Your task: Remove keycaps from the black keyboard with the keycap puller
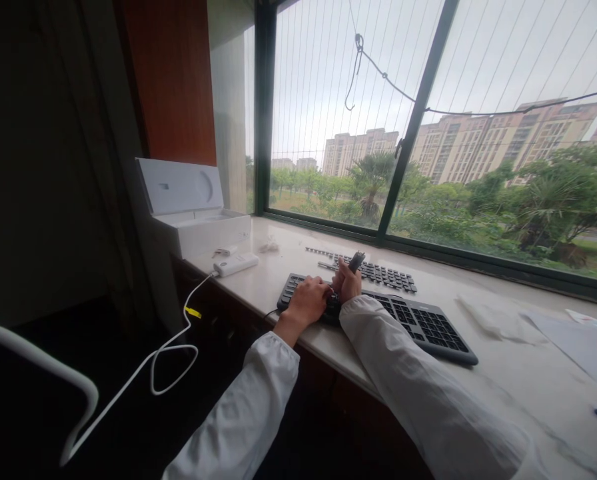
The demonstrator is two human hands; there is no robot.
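Faint marks on the open white cardboard box (203, 233), between nine and ten o'clock, are unreadable. Over the dark grey plastic keyboard (431, 328) at four o'clock, the left hand (307, 300) arches, its grip unclear; the right hand (347, 281) clenches a dark stubby object (358, 259), tilted toward one o'clock.

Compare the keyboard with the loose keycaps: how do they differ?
The keyboard is one long body; the loose keycaps are separate small pieces set out in rows. The keyboard lies nearer the front edge of the countertop, the loose keycaps nearer the window. Both are dark.
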